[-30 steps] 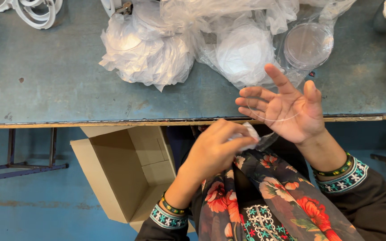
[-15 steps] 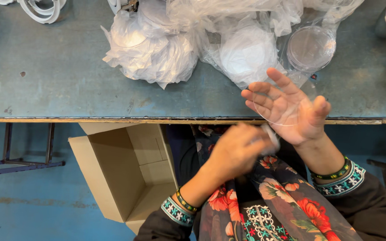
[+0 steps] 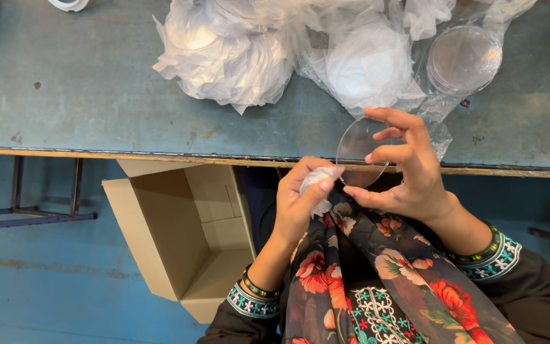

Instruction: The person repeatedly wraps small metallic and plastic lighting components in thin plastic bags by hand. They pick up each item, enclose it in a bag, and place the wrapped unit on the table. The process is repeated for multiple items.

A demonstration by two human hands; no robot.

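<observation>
Item: clear disc [image 3: 359,153], now pinched by its edge in my right hand [image 3: 408,172], no longer flat on the palm. Left hand [image 3: 303,197] clamped on white wad [image 3: 318,185], touching its rim; wiping continues.

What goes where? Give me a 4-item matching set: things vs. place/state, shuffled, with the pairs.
Things:
1. clear round disc
2. white wad
3. cardboard box
4. stack of clear discs

Places/states:
A. open, on the floor below the table edge
B. bagged, on the table at far right
C. held by its edge in the right hand
D. pinched in the left hand

Pairs: 1-C, 2-D, 3-A, 4-B
</observation>
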